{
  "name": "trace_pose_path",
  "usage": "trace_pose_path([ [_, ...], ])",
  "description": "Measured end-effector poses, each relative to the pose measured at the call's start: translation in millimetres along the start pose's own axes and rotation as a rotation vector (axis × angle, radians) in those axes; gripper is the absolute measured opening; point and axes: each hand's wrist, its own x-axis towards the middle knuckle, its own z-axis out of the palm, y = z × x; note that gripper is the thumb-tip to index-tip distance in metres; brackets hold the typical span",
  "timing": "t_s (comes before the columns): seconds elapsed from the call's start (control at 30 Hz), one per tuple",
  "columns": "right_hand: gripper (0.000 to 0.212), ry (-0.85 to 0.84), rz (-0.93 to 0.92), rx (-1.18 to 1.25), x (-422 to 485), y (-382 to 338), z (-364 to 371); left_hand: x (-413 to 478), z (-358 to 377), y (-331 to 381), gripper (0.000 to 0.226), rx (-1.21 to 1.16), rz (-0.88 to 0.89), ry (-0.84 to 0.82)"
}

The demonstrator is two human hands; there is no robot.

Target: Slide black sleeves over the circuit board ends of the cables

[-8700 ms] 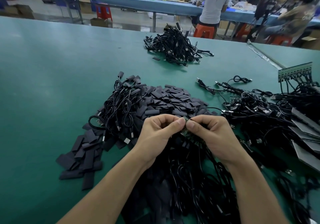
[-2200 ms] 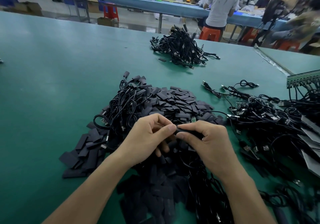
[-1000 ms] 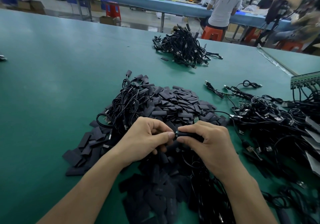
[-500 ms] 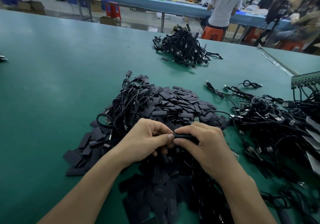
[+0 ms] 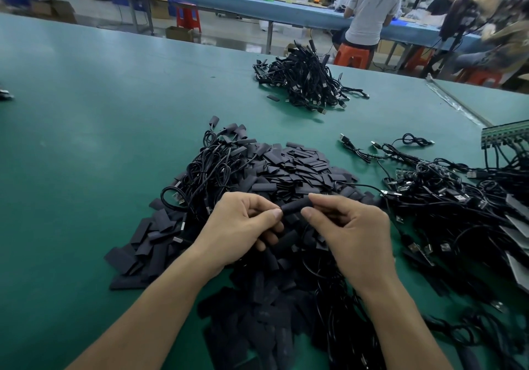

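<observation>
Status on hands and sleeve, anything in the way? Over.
Left grip and right grip each pinch one end of the black sleeve. Circuit board not visible. Loose sleeves and cables heaped underneath.

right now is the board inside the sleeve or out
Seemingly inside: sleeve pinched between left hand and right hand shows no board, though its ends are hidden.
</observation>
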Motion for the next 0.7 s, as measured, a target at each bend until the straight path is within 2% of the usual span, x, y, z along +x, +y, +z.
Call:
trace_pose_path([
  [0.2,0.032,-0.052,0.024,0.075,-1,-1,3,-1,1,-2,0.01,0.073,0.001,-0.004],
  [0.37,0.019,0.027,0.023,-0.029,0,-2,-4,-2,1,3,0.011,0.022,0.042,0.033],
  [0.47,0.012,0.183,0.065,-0.277,4,-1,-17,-1,-5,12,0.012,-0.037,0.121,0.19],
  [0.53,0.013,0.197,0.172,-0.491,4,0,-27,4,-14,19,0.012,-0.012,0.196,0.361],
  [0.63,0.015,-0.015,0.361,-0.736,2,2,-38,21,-34,29,0.014,0.131,0.293,0.59],
  [0.7,0.019,-0.167,0.475,-0.754,3,-1,-42,34,-47,32,0.018,0.335,0.346,0.704],
])
